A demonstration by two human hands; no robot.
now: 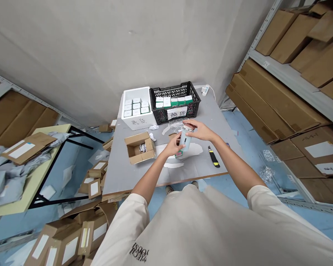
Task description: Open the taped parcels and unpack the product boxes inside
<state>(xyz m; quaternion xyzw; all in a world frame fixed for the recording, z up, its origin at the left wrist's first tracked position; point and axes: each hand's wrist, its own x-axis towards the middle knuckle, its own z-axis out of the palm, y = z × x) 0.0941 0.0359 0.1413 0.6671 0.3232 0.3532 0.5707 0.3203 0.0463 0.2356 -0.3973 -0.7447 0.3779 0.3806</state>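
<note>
Above the table, a pale blue bottle (pixel 185 142) with a silvery top and a dark mark on its side is held between both hands. My left hand (pixel 172 145) grips its lower part from the left, fingers closed on it. The fingers of my right hand (pixel 200 130) wrap over the bottle's top from the right. Beneath them lie white sheets (pixel 192 149) and a small green-and-pink item, partly covered by my left hand. Crumpled clear plastic wrap (pixel 177 125) sits just behind the bottle. To the right rests a black-and-yellow box cutter (pixel 213 157).
An open cardboard box (pixel 139 147) with crumpled paper is on the left of the grey table (pixel 119 173). At the back stand a white foam box (pixel 139 122) and a black crate (pixel 194 110), both holding small cartons. Shelves with cardboard boxes (pixel 269 99) flank the right; parcels (pixel 66 236) crowd the left floor.
</note>
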